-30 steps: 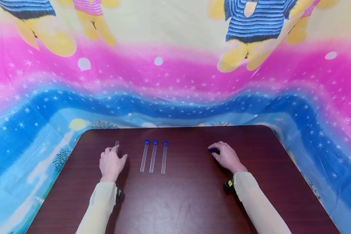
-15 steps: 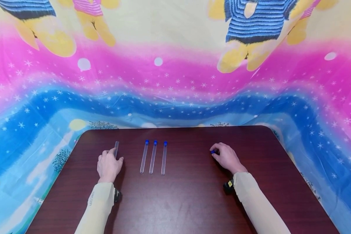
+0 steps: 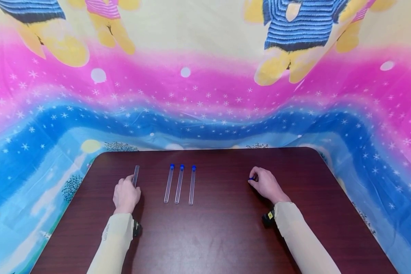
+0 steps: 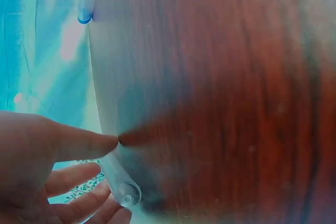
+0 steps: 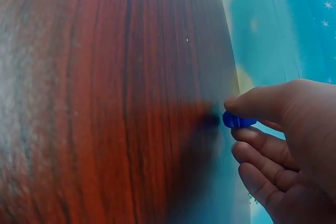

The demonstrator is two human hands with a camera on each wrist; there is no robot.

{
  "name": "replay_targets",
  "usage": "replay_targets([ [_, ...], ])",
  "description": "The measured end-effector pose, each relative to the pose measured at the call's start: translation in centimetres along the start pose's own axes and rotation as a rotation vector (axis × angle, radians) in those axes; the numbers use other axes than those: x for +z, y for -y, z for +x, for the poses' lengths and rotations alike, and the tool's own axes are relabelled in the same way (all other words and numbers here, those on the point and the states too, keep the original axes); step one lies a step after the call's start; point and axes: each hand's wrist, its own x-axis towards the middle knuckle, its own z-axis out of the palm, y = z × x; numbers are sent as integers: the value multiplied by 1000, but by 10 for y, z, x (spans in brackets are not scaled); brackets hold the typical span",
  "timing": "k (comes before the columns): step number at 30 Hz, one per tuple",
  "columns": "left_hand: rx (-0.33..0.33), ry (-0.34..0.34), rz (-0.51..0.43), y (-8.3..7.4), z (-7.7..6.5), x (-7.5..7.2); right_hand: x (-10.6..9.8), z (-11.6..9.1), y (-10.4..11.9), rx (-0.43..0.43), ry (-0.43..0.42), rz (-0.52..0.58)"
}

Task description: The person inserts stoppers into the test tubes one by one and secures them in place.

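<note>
In the head view my left hand (image 3: 126, 195) is at the table's left, fingers and thumb about a clear test tube (image 3: 136, 176) with no cap visible. From the left wrist view the tube (image 4: 122, 184) passes under the thumb, its end showing below, with the other fingers curled beside it. My right hand (image 3: 265, 184), on the table's right side, pinches a small blue cap (image 5: 239, 119) between thumb and fingers. Three test tubes with blue caps lie side by side between the hands: a left one (image 3: 169, 184), a middle one (image 3: 179, 184) and a right one (image 3: 192, 185).
The dark reddish wooden table (image 3: 219, 236) has rounded far corners. A colourful printed cloth (image 3: 205, 95) hangs behind it and down both sides. Each wrist carries a black camera, seen at the left wrist camera (image 3: 137, 229) and right wrist camera (image 3: 268, 219).
My left hand has shifted left and slightly back, its thumb drawing in toward the test tube, more of which shows. My right hand has drawn the blue cap slightly right, less of it showing.
</note>
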Motion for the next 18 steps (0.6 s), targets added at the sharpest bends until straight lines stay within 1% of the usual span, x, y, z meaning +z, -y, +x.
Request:
replay_targets([
  [5,16,-20,-17,1,0,0,1,1,-1,-1,-15,8],
  [10,29,-16,-17,1,0,-2,0,2,-2,-3,-27,18],
  [15,43,-13,4,-3,-1,-5,0,1,-2,-2,-40,27],
  [18,71,-22,26,-6,-2,-6,0,0,-1,-1,-51,36],
])
